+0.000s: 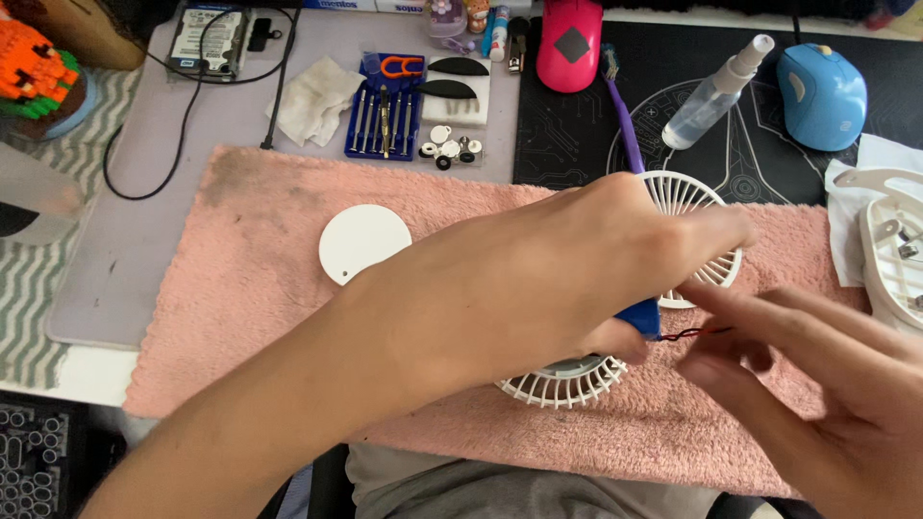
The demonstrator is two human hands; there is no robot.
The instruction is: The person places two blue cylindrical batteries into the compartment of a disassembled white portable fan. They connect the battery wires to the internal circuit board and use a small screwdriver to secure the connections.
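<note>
My left hand [577,274] reaches across a pink towel [250,308] and is closed on a small blue part [641,317]. Thin red and black wires [694,333] run out of that part to the right. My right hand [817,375] pinches those wires with its fingertips. Under my left hand lies a white round fan grille [567,383], mostly hidden. A second white fan grille [692,207] lies just behind the hands. A white round disc [363,242] rests on the towel to the left.
A blue screwdriver set [386,108], small round parts [447,149], a purple toothbrush [625,120], a spray bottle [711,91], a pink mouse [569,43] and a blue mouse [820,94] lie behind. White fan housing [894,250] sits at right.
</note>
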